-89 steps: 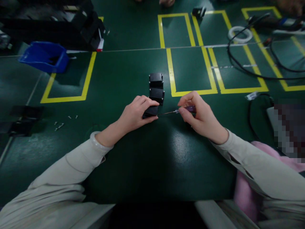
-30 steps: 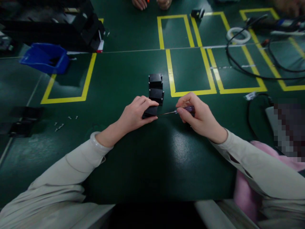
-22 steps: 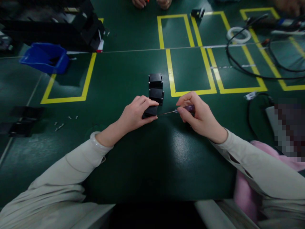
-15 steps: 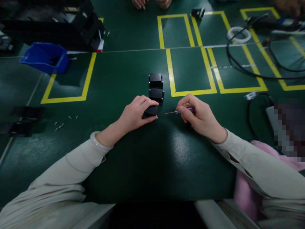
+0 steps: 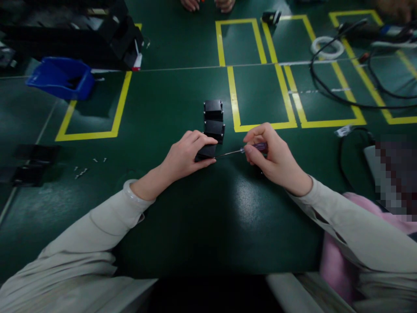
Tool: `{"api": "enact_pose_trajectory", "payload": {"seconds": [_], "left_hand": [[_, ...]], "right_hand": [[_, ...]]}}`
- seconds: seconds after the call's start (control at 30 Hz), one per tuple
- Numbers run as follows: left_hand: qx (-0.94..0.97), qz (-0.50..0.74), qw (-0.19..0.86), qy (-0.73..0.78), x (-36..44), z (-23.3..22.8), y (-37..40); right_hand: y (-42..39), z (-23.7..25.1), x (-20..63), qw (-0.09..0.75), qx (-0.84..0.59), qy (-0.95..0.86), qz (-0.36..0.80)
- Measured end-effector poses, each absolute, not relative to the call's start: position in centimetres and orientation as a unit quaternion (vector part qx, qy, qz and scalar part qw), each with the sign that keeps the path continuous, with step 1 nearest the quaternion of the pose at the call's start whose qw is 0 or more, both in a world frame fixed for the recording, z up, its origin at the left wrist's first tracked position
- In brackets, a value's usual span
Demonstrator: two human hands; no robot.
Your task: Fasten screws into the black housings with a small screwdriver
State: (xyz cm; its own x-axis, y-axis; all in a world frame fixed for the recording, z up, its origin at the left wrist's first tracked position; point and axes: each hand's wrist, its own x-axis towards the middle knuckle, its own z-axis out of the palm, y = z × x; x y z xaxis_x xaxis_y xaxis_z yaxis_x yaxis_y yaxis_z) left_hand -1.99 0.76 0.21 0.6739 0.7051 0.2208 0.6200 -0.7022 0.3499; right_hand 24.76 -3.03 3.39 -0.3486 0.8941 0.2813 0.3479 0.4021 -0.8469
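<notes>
My left hand (image 5: 185, 152) is closed around a small black block-shaped part (image 5: 207, 151), holding it on the green table. In my right hand (image 5: 272, 152) is a screwdriver (image 5: 259, 147) with a clear purplish handle, gripped between thumb and fingers. Its thin shaft points left, and the tip meets the right edge of the black part near my left thumb. Just beyond stand two similar black parts (image 5: 213, 108) in a row, with small metal screws showing at their sides. Several loose screws (image 5: 81, 173) lie left of my left hand.
A blue bin (image 5: 61, 80) and a black rack (image 5: 107, 39) stand at the far left. More black parts (image 5: 29, 174) lie at the left. Yellow tape (image 5: 265, 127) marks rectangles. Cables (image 5: 339, 98) and a tape roll (image 5: 326, 48) are at the right. Another person's hands (image 5: 224, 5) show at the top.
The fingers of my right hand have loosened and shifted slightly up along the screwdriver handle, whose back end is raised a little. My left hand and the black part have stayed put.
</notes>
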Motion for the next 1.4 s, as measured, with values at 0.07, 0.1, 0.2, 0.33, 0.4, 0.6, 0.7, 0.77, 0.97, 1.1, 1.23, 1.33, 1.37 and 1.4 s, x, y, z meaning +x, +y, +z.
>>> {"api": "enact_pose_trajectory", "payload": {"seconds": [0.07,0.1,0.2,0.33,0.4,0.6,0.7,0.77,0.97,1.1,1.23,1.33,1.37,1.4], "left_hand": [[0.906,0.171,0.124,0.366,-2.0,0.2,0.7],[0.906,0.171,0.123,0.366,-2.0,0.2,0.7],[0.906,0.171,0.124,0.366,-2.0,0.1,0.8],[0.906,0.171,0.128,0.366,-1.9,0.2,0.8],[0.905,0.173,0.129,0.366,-1.9,0.3,0.7],[0.907,0.173,0.125,0.363,-2.0,0.3,0.7],[0.906,0.168,0.123,0.369,-1.9,0.3,0.7],[0.905,0.169,0.122,0.37,-1.9,0.4,0.7],[0.906,0.172,0.123,0.367,-1.9,0.4,0.7],[0.909,0.176,0.12,0.359,-1.8,0.3,0.7],[0.909,0.178,0.118,0.358,-1.8,0.3,0.8],[0.907,0.174,0.122,0.363,-1.8,0.3,0.8],[0.907,0.174,0.122,0.364,-1.8,0.2,0.8],[0.907,0.173,0.123,0.365,-1.8,0.2,0.8]], "right_hand": [[-3.0,3.4,24.8,0.387,-0.419,-0.744,0.347],[-3.0,3.4,24.8,0.386,-0.419,-0.746,0.346],[-3.0,3.4,24.7,0.385,-0.415,-0.75,0.342],[-3.0,3.2,24.8,0.394,-0.416,-0.742,0.349],[-3.0,3.1,24.8,0.396,-0.419,-0.737,0.352],[-3.0,3.0,24.7,0.405,-0.424,-0.734,0.341],[-2.9,2.8,24.5,0.417,-0.433,-0.723,0.341],[-2.9,2.6,24.5,0.42,-0.434,-0.713,0.356],[-3.1,2.4,24.5,0.425,-0.429,-0.708,0.368],[-3.2,2.5,24.5,0.421,-0.426,-0.712,0.367],[-3.1,2.5,24.4,0.43,-0.422,-0.709,0.365],[-2.9,2.5,24.4,0.439,-0.415,-0.71,0.362],[-2.8,2.5,24.3,0.441,-0.412,-0.707,0.367],[-2.8,2.5,24.3,0.444,-0.41,-0.702,0.376]]}}
